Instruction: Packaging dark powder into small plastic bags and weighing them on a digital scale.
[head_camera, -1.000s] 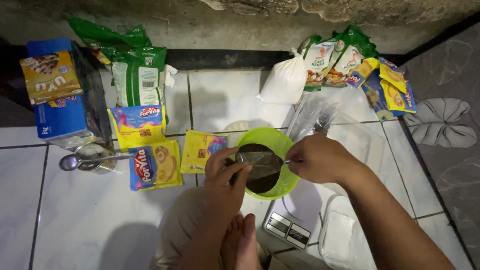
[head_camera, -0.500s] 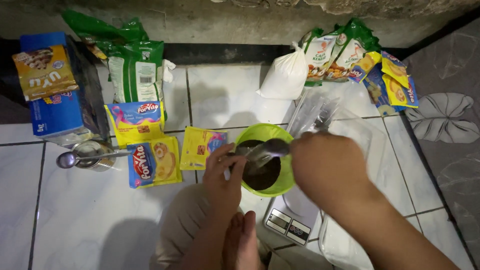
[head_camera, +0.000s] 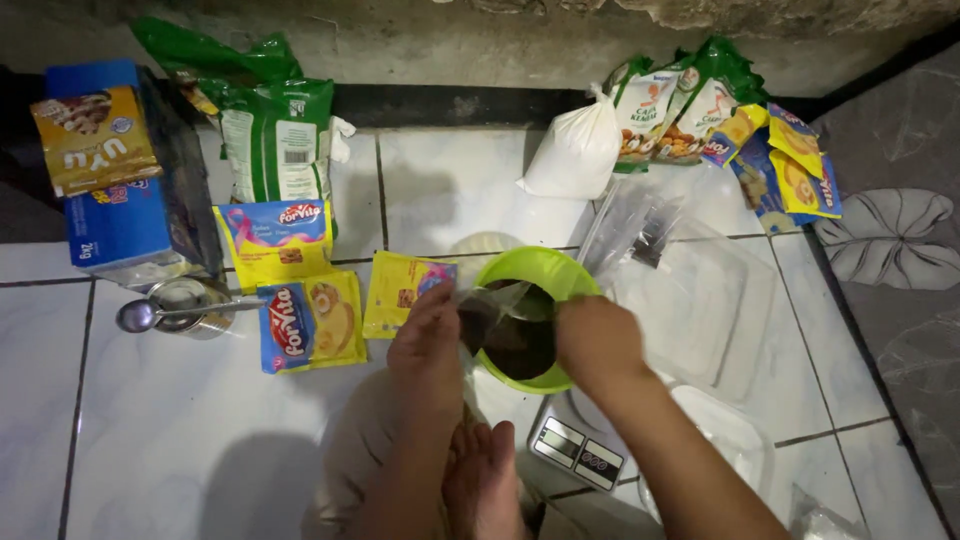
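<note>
**Both hands over green bowl, clear bag held at the rim**

Head view, only one: person sits on a white tiled floor; green bowl with dark powder inside sits mid-floor, just ahead of the person's bare foot; small digital scale just beside the bowl on the near-right side.

Left hand pinches a clear plastic bag at the bowl's left rim; bag lies across the rim, long axis running roughly left-right, tilted toward the bowl's middle; looks like dark contents inside it, hard to be sure. Right hand is closed at the bowl's right rim, fingers curled; cannot tell what it grips, possibly the bag's other end or the rim. Bowl sits directly between the two hands; both about equally near, left one owns the bag.

Around: yellow sachets left of the bowl; tin with spoon toward the left edge; blue carton at far-left corner; green bags along the far edge; white powder bag far centre; clear plastic tubs to the right.

Versus half a second back: right hand was raised and blurred over the bowl; now lowered to the rim, sharp; left hand roughly same spot; bowl unmoved.
</note>
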